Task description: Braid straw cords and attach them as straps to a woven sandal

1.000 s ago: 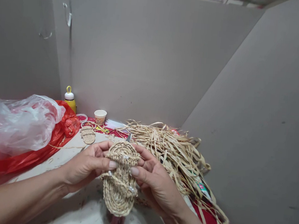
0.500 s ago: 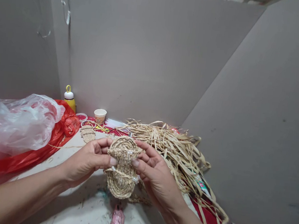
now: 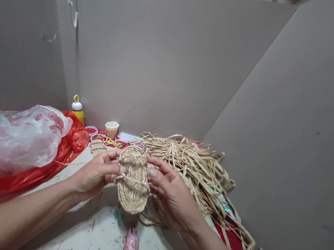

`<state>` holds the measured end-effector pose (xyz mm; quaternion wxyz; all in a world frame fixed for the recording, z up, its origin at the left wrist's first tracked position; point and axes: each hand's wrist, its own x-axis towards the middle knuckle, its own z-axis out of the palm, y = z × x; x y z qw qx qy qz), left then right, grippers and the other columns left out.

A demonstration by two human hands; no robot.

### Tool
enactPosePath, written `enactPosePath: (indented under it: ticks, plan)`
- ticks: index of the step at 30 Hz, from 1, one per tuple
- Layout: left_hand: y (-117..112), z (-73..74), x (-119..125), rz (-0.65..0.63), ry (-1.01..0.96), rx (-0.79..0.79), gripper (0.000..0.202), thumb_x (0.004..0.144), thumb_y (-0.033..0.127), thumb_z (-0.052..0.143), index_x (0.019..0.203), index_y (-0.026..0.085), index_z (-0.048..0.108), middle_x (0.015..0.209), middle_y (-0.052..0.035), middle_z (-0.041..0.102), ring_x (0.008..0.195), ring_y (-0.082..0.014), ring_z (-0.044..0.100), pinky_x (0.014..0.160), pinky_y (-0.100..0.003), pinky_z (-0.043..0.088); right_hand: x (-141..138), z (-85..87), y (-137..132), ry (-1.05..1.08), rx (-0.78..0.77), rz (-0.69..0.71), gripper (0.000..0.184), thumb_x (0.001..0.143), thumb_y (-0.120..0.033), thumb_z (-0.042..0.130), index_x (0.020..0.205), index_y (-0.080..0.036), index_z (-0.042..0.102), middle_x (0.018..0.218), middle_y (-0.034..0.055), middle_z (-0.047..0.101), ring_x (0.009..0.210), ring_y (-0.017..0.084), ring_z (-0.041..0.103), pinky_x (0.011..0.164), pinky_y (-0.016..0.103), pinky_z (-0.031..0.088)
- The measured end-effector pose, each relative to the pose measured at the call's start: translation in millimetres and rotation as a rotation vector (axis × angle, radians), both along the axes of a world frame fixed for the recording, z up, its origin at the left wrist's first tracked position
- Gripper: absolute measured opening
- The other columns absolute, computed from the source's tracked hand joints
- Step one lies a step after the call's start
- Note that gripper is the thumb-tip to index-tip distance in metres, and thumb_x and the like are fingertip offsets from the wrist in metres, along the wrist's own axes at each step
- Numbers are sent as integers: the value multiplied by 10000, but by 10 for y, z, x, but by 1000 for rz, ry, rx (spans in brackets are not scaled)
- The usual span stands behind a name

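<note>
A small woven straw sandal (image 3: pixel 132 193) is held up over the white work surface, its sole facing me with braided straps across it and a few clear beads on them. My left hand (image 3: pixel 101 174) pinches its left edge, thumb in front and fingers behind. On the opposite edge my right hand (image 3: pixel 168 186) grips it the same way, its fingertips partly hidden behind the sole. A second woven straw sole (image 3: pixel 97 147) lies farther back on the left. Below the sandal stands a pink glue gun-like tool (image 3: pixel 132 246), partly cut off by the frame.
Dried straw strips (image 3: pixel 178 154) are heaped at the back right. Red plastic (image 3: pixel 77 137) and a clear plastic bag (image 3: pixel 28 138) lie left. A paper cup (image 3: pixel 112 129), yellow bottle (image 3: pixel 78 109) and white sticks (image 3: pixel 128 138) stand near the grey partition (image 3: pixel 161 61).
The sandal has shifted slightly left and up and turned, so it looks longer and less foreshortened. My right thumb has moved from its front to its edge.
</note>
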<state>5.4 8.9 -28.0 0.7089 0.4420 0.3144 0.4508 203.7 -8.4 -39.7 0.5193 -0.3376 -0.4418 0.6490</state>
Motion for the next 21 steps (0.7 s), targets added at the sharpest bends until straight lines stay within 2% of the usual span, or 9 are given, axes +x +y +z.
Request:
enactPosePath:
  ticks: [3, 5, 8, 11, 13, 16, 18, 21]
  plan:
    - [235, -50, -132, 217, 26, 40, 264, 606, 170, 819, 829, 143, 680, 787, -12, 679, 648, -90, 603, 629, -207, 482, 8, -46, 66, -45, -19, -116, 354, 703, -415, 798, 954, -186, 698, 820, 44, 693, 677, 122, 589, 551, 210, 484]
    - [439, -85, -285, 388, 57, 50, 266, 551, 160, 835, 774, 119, 695, 701, -6, 660, 558, -69, 563, 550, -184, 450, 11, -82, 112, -52, -37, -180, 365, 655, -428, 822, 885, -171, 701, 818, 47, 689, 663, 120, 572, 528, 204, 474]
    - [746, -150, -583, 556, 78, 58, 269, 538, 159, 824, 773, 111, 702, 586, 24, 614, 456, -42, 485, 486, -169, 403, 9, -120, 157, -66, -68, -249, 381, 559, -371, 877, 835, -172, 705, 785, 18, 658, 662, 115, 561, 515, 193, 464]
    - [981, -244, -887, 739, 100, 56, 255, 559, 158, 816, 768, 116, 676, 608, 21, 631, 460, -57, 505, 475, -178, 407, -5, -130, 161, -75, -93, -256, 405, 516, -338, 892, 837, -175, 707, 761, -2, 625, 666, 115, 552, 516, 192, 464]
    - [1089, -321, -1049, 831, 127, 41, 229, 653, 171, 789, 833, 108, 662, 669, 7, 639, 513, -81, 546, 512, -204, 452, -19, -129, 143, -77, -103, -229, 400, 535, -337, 876, 857, -175, 704, 738, -6, 611, 660, 117, 543, 512, 195, 460]
    - [1203, -446, -1208, 917, 176, 15, 228, 872, 268, 636, 1047, 122, 622, 954, -53, 656, 761, -145, 632, 672, -302, 545, -40, -135, 113, -86, -109, -186, 369, 592, -317, 827, 903, -170, 694, 702, -7, 599, 641, 117, 530, 525, 204, 458]
    - [1263, -524, -1262, 950, 203, 2, 293, 919, 311, 571, 1159, 144, 583, 1125, -85, 621, 928, -194, 633, 780, -385, 554, -52, -150, 105, -86, -118, -167, 336, 626, -297, 777, 924, -167, 688, 653, -16, 583, 598, 108, 506, 531, 207, 452]
    - [1345, -617, -1296, 980, 231, -2, 341, 913, 322, 578, 1210, 155, 564, 1203, -101, 595, 1011, -224, 616, 841, -430, 538, -68, -178, 106, -83, -134, -166, 228, 659, -262, 687, 867, -168, 680, 574, -34, 534, 538, 95, 464, 512, 198, 419]
